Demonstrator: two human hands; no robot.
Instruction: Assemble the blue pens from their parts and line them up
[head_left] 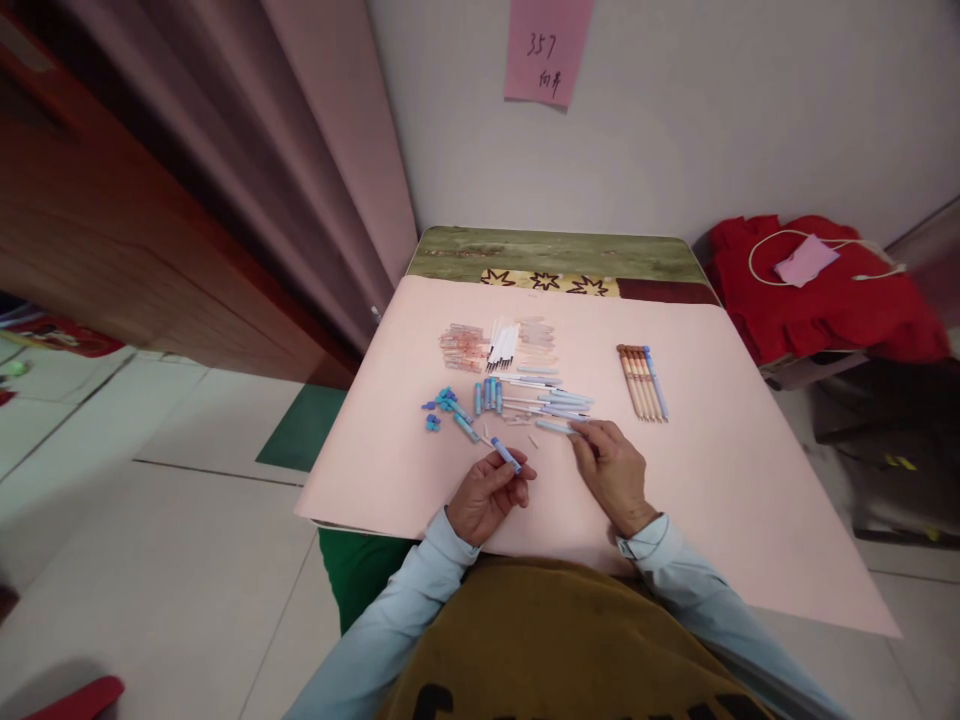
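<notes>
My left hand (487, 498) pinches a short blue pen section (505, 455) between thumb and fingers, tilted above the paper. My right hand (611, 470) has its fingertips closed on the end of a pale blue pen barrel (553, 427) that lies low over the sheet. Just beyond are more pale blue barrels (566, 400) and several short blue pen sections (490, 394) side by side. Left of them sits a small heap of blue pen caps (442, 398). Tiny white pieces (533, 441) lie between my hands.
Farther back are brown-patterned barrels (463, 348), white refills with black tips (502, 346) and pale clear barrels (536, 342). Assembled pens (643, 384), mostly brown with one blue, form a row on the right. Pink paper (712, 480) covers the table; a red cloth (840, 310) is beside it.
</notes>
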